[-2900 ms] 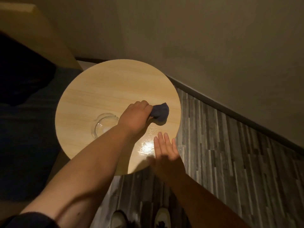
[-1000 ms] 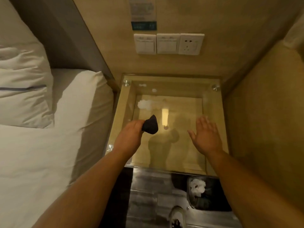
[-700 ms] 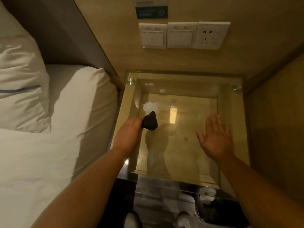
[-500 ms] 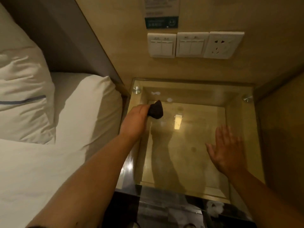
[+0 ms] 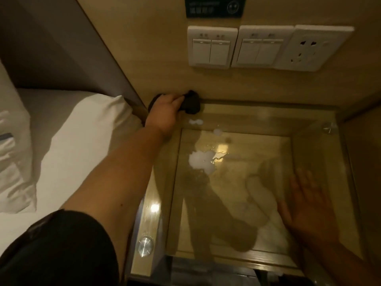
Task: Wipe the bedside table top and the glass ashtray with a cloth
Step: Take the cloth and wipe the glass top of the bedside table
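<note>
Head view, dim warm light. The left hand is seen reaching to the far left corner of the glass-topped bedside table. Its grip is closed around a dark cloth, which is bunched and pressed where the glass meets the wooden wall panel. The right hand is held flat, fingers spread and straight, over the near right part of the glass; whether the palm touches the surface cannot be told. White smears are noted on the glass near its middle, with 2 smaller ones nearer the cloth. A round metal fastener is seen at the near left corner and another at the far right. On the wall above, 2 double switch plates and 1 socket are mounted side by side. A white pillow lies on the bed just left of the table. The left upper arm is covered by a dark sleeve.
</note>
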